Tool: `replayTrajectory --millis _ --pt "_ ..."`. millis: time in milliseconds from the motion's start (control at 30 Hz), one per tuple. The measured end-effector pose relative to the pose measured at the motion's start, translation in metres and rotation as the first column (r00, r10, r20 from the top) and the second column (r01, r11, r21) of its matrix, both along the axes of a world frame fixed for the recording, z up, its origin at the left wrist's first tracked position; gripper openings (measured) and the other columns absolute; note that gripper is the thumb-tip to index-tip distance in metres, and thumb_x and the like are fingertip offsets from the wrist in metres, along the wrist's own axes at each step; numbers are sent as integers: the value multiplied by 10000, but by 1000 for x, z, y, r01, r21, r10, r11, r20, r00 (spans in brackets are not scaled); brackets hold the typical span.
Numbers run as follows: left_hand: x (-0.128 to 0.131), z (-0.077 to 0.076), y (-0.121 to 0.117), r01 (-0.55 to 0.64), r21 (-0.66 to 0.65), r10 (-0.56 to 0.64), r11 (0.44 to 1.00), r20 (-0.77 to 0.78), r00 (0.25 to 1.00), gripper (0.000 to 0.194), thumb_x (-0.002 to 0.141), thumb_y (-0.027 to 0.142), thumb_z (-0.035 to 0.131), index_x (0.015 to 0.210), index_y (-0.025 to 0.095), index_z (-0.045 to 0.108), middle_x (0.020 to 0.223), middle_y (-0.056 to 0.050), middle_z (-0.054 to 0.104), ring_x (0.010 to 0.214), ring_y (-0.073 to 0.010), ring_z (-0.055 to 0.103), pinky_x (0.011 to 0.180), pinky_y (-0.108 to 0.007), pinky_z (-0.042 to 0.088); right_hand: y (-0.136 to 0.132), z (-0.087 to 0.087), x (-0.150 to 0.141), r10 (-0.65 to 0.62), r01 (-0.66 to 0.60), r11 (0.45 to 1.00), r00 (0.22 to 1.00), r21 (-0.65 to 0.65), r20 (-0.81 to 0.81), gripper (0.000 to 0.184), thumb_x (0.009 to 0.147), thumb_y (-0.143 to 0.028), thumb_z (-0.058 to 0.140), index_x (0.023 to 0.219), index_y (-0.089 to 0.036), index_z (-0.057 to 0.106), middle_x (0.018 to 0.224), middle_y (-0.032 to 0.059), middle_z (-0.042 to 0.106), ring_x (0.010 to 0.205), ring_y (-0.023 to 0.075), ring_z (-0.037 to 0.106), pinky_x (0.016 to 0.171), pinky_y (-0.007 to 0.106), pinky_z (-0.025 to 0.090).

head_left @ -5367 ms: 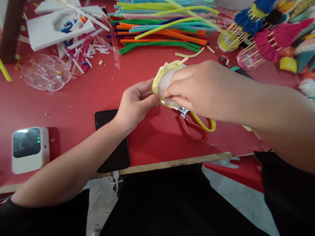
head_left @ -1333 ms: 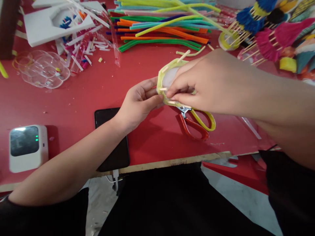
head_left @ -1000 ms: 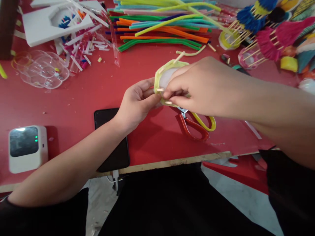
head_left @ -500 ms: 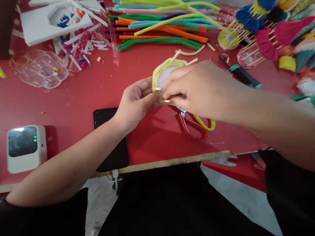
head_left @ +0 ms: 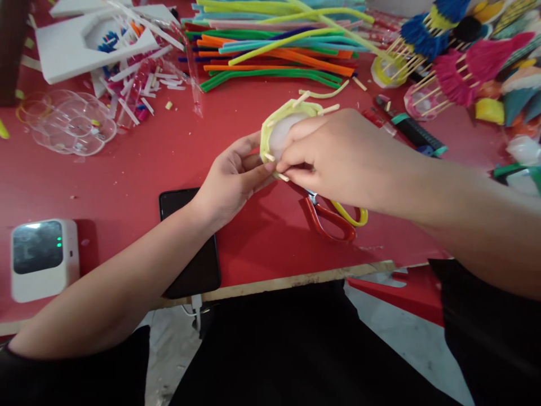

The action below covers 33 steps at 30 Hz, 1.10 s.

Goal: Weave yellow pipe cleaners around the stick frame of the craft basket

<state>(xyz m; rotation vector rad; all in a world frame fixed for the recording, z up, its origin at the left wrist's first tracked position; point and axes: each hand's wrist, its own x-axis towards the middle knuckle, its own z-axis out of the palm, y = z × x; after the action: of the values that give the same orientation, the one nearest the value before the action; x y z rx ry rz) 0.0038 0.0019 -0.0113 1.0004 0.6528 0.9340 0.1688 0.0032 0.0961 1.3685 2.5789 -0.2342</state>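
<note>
Left hand [head_left: 232,179] clamps 1 yellow-rimmed disc [head_left: 282,134] at its left edge; right hand's [head_left: 329,148] fingertips meet over it, any held item hidden. Red tabletop [head_left: 257,248] extends to the wooden front edge [head_left: 296,281].

There are two hands [head_left: 232,177] [head_left: 327,155], one held yellow-rimmed disc [head_left: 281,135], one phone [head_left: 198,270] and one pair of scissors [head_left: 313,217].

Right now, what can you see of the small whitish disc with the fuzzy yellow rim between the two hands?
The small whitish disc with the fuzzy yellow rim has a cloudy-looking middle. Its angular rim looks wrapped in pipe cleaner, and several pale, wood-like stick ends poke out around it. Its face is turned toward the camera, above the red tabletop. The left hand grips its left edge; the right hand covers its right side, hiding what those fingertips pinch.
</note>
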Motion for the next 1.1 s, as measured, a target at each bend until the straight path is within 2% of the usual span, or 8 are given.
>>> replayTrajectory --millis 133,300,467,633,833,933,1100 --pt "0 0 0 1 -9 -1 1000 -3 1000 422 810 216 808 1213 229 681 1090 -57 807 1144 -300 753 1012 -437 635 -2 1 -5 -18 19 999 999 -27 43 240 867 -119 562 904 -192 788 1015 67 763 898 238 684 731 332 416" --pt "0 1 0 -11 2 11 1000 -7 1000 392 781 194 806 1160 196 703 1099 -76 809 1118 -304 760 968 -420 647 -4 3 -12 -42 53 996 988 -74 146 279 949 -153 533 1073 -168 782 1129 96 752 1004 272 679 773 339 413" --pt "2 1 -1 -35 38 34 999 7 999 386 770 248 828 1136 208 714 1155 -88 795 1168 -324 737 1005 -443 625 -4 1 -11 -28 34 998 994 -57 102 291 927 -109 514 1043 -159 776 1130 103 741 978 252 668 762 331 420" --pt "2 2 -1 -62 74 64 995 -20 998 376 789 273 814 1142 204 705 1171 -114 779 1244 -349 693 1046 -471 593 -5 0 -12 -8 7 1000 999 21 44 296 902 -91 510 1008 -180 772 1108 85 742 992 245 670 807 330 465" --pt "3 3 -2 -107 90 110 990 -25 994 329 784 322 831 1078 228 718 1146 -77 792 1293 -342 659 1031 -440 595 -7 1 -13 -97 96 994 995 60 0 347 944 -127 475 1120 -171 770 1158 116 742 1039 260 677 856 349 490" --pt "4 4 -2 -117 88 119 989 -12 993 309 799 290 807 1087 224 716 1142 -81 792 1292 -341 662 1026 -440 598 -8 0 -10 -62 66 995 996 78 -60 365 956 -162 459 1087 -202 797 1139 103 757 995 253 679 816 351 496" --pt "4 5 -2 -117 86 119 989 -14 993 320 808 219 755 1124 216 706 1196 -98 773 1312 -349 654 1052 -466 588 -8 -2 -6 -66 69 997 996 45 -64 385 970 -192 428 1051 -210 804 1115 93 762 955 239 678 768 338 465"
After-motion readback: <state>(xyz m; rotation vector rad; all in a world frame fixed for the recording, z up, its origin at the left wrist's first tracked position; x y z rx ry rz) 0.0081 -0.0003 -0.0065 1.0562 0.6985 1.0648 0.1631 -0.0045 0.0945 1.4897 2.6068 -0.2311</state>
